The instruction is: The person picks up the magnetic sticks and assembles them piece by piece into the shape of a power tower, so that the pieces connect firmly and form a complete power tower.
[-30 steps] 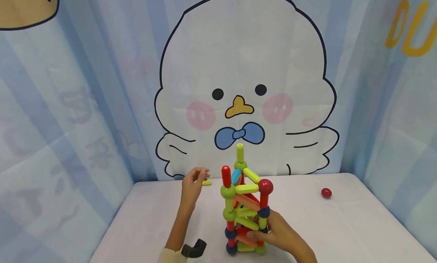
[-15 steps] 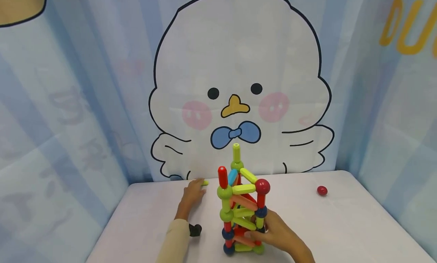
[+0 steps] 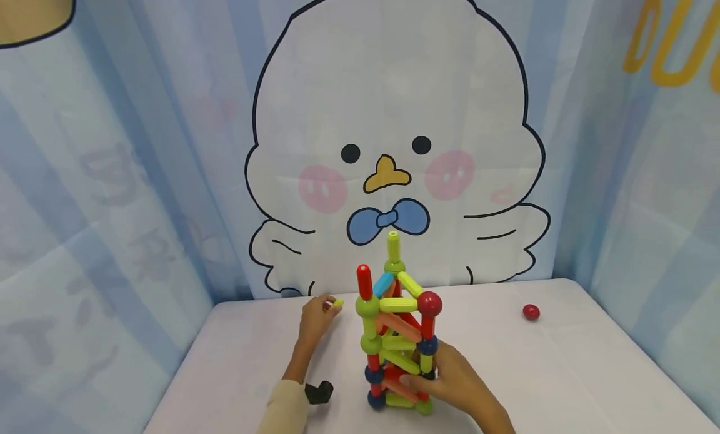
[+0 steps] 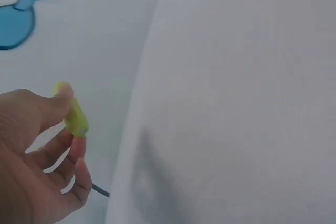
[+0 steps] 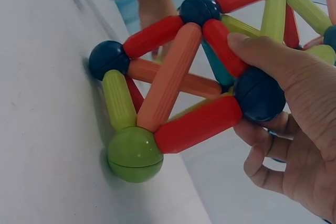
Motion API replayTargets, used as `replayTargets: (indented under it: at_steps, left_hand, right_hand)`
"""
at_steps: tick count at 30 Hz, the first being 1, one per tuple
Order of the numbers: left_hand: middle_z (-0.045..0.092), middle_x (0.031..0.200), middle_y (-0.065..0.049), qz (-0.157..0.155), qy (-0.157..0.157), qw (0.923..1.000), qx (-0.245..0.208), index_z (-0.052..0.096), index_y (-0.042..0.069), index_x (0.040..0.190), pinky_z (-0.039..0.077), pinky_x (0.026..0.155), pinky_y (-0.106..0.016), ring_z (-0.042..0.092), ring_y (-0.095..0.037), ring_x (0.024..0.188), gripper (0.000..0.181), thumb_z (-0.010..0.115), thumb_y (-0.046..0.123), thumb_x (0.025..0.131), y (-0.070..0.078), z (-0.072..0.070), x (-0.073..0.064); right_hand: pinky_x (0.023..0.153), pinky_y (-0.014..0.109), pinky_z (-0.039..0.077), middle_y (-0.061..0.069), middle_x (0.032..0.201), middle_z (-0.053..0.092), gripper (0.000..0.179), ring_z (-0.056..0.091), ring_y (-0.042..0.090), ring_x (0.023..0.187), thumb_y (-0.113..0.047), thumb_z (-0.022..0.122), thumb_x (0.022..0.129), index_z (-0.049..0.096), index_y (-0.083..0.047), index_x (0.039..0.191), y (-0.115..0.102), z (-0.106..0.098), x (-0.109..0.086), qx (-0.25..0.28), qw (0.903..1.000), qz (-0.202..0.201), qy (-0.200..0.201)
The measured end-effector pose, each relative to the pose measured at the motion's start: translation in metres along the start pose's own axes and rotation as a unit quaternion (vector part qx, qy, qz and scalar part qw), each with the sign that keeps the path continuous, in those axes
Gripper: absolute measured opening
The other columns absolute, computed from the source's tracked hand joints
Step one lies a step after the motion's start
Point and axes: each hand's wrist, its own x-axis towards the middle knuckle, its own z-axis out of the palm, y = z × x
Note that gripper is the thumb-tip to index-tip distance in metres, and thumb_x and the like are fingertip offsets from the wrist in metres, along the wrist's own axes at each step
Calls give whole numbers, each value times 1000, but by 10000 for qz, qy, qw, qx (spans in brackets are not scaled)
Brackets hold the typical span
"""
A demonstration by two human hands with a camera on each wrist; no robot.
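My left hand (image 3: 316,321) is at the far edge of the table, left of the tower. Between thumb and fingertips it pinches a short yellow-green magnetic rod (image 4: 77,119). A tower of magnetic rods and balls (image 3: 398,304) stands upright in the middle, made of red, green, orange and blue parts. One red rod and one green rod point up from its top. My right hand (image 3: 458,381) grips the tower's lower right side. In the right wrist view, the thumb lies on a red rod (image 5: 223,51) beside a dark blue ball (image 5: 260,94); some fingertips are hidden behind it.
A red ball (image 3: 531,312) lies toward the back right of the white table (image 3: 534,371). Behind the table hangs a curtain (image 3: 394,96) printed with a chick. A black wrist mount (image 3: 319,393) sits on the left forearm.
My left hand has come down to the far table edge and picked up the yellow-green rod. The right hand keeps its grip; the tower has shifted slightly upward in the head view.
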Motion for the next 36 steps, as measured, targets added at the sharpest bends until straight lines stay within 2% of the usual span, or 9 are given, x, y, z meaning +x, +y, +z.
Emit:
replayTargets:
  at_steps: [2, 4, 6, 9, 12, 15, 20, 26, 36]
  left_hand:
    - [69, 91, -12, 121, 249, 9965, -786, 70, 4, 104, 51, 66, -29, 62, -18, 80, 24, 73, 20, 87, 12, -12, -5]
    - [69, 93, -12, 166, 525, 9850, -1637, 68, 3, 106, 51, 66, -24, 62, -14, 77, 26, 72, 22, 89, 30, -26, -12]
    - [67, 95, -10, 188, 843, 9647, -2488, 67, 3, 108, 48, 63, -20, 59, -11, 72, 28, 72, 23, 90, 52, -44, -22]
    - [63, 98, -7, 469, 1277, 9229, -3601, 64, 2, 111, 44, 56, -17, 53, -7, 60, 30, 71, 23, 90, 86, -73, -44]
    - [60, 99, -5, 1000, 1501, 8915, -4155, 62, 2, 113, 39, 49, -18, 46, -7, 51, 30, 70, 20, 91, 120, -100, -74]
    - [60, 97, -5, 1560, 1523, 8798, -4223, 61, 1, 115, 37, 43, -20, 44, -8, 49, 27, 68, 13, 92, 148, -115, -107]
    - [65, 98, -9, 2409, 1181, 8877, -3741, 63, 3, 114, 43, 40, -21, 51, -9, 48, 23, 67, 5, 91, 186, -114, -142]
    - [70, 94, -7, 3156, 1002, 9035, -2720, 66, 6, 114, 49, 47, -18, 51, 0, 49, 28, 72, 16, 88, 222, -89, -145]
    - [73, 104, -5, 2808, 946, 9352, -1941, 67, 7, 114, 39, 41, -11, 36, 7, 42, 34, 66, 33, 92, 240, -61, -132]
  right_hand:
    - [67, 20, 50, -5, 105, 67, 55, 56, 6, 80, -46, 74, 81, 56, -13, 120, 0, 0, 0, -71, 9999, 58, 85]
    - [67, 19, 50, -5, 106, 67, 55, 56, 6, 79, -47, 75, 80, 55, -13, 120, 0, 0, 1, -149, 9998, 68, 148]
    - [68, 20, 52, -4, 107, 68, 56, 57, 7, 81, -46, 75, 80, 55, -13, 120, 0, -1, 1, -154, 9997, 61, 180]
    - [72, 24, 55, -2, 112, 68, 56, 60, 9, 87, -45, 75, 81, 54, -12, 122, 1, -2, 2, -89, 9998, 7, 168]
    - [78, 31, 58, 1, 117, 68, 57, 63, 13, 93, -44, 75, 81, 53, -12, 124, 1, -2, 3, 23, 9999, -57, 125]
    - [82, 38, 59, 3, 120, 67, 58, 64, 17, 99, -42, 75, 82, 52, -11, 125, 1, -2, 3, 126, 9998, -106, 65]
    - [86, 43, 57, 4, 121, 67, 57, 66, 22, 105, -40, 76, 82, 53, -11, 124, 1, -2, 2, 219, 9997, -142, 4]
    - [90, 37, 56, -3, 113, 68, 52, 66, 15, 102, -41, 75, 84, 54, -13, 122, 3, -1, 2, 174, 9984, -523, 131]
    - [88, 20, 52, -9, 107, 66, 46, 61, 1, 93, -40, 71, 88, 55, -13, 121, 5, 2, 0, -104, 9929, -1177, 106]
